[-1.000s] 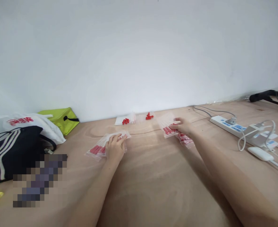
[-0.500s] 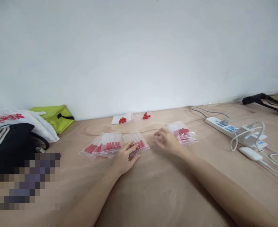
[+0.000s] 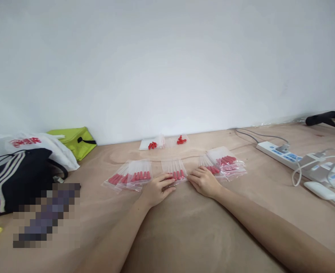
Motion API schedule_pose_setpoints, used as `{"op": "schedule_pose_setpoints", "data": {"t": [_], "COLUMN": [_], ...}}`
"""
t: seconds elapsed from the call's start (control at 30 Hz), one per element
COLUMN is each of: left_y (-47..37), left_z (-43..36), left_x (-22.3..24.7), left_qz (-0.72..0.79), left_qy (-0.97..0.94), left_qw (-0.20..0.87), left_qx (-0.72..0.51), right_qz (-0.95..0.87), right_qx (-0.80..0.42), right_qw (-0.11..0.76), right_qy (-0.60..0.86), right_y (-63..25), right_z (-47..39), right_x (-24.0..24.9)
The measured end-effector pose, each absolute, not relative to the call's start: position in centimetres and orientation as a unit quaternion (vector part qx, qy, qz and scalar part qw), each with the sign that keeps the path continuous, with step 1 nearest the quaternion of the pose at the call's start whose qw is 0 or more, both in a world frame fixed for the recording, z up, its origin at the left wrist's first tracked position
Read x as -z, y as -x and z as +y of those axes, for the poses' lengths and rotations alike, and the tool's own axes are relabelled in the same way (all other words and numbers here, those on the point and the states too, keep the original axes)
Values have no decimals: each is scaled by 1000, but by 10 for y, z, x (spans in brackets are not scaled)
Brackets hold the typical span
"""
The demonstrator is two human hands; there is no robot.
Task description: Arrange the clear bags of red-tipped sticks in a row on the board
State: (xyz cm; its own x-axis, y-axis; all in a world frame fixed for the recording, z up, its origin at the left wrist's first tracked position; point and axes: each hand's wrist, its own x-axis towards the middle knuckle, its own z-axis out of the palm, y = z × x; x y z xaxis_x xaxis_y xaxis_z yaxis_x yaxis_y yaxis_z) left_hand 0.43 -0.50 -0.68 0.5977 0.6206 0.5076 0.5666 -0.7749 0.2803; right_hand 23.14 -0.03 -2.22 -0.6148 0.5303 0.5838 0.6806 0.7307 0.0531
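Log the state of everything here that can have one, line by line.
Left hand: open, on the middle bag
Right hand: fingers bent beside the middle bag; grip unclear
Middle bag: flat, red pieces inside
Left bags: flat, overlapping, red pieces inside
Right bags: overlapping, red pieces inside
Back bags: flat, near the wall
Power strip: plugs inserted
White plastic bag: crumpled
Striped bag: slumped
Green bag: closure unclear

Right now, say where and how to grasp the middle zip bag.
Probably grasp the middle zip bag by its far edge, from the far side: it lies flat, its red pieces sit toward the near end, and the left hand covers its near-left corner.
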Motion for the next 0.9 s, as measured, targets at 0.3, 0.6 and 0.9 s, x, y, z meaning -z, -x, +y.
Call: {"op": "schedule_pose_setpoints", "data": {"t": [0.3,0.6,0.9], "left_y": [5,3,0], "left_z": [-3,-4,-3], "left_x": [10,1,5], "left_qz": [322,258,252], "left_qy": [-890,-900,-892], "left_qw": [-102,-175,-134], "left_qx": [-307,-305,-350], "right_qz": [-873,-879,-875], "right_qx": [116,201,201], "right_qw": [301,295,293], "right_qy": [365,317,329], "right_y": [-232,-230,-230], "right_z": [1,3,2], "right_x": [21,18,17]}}
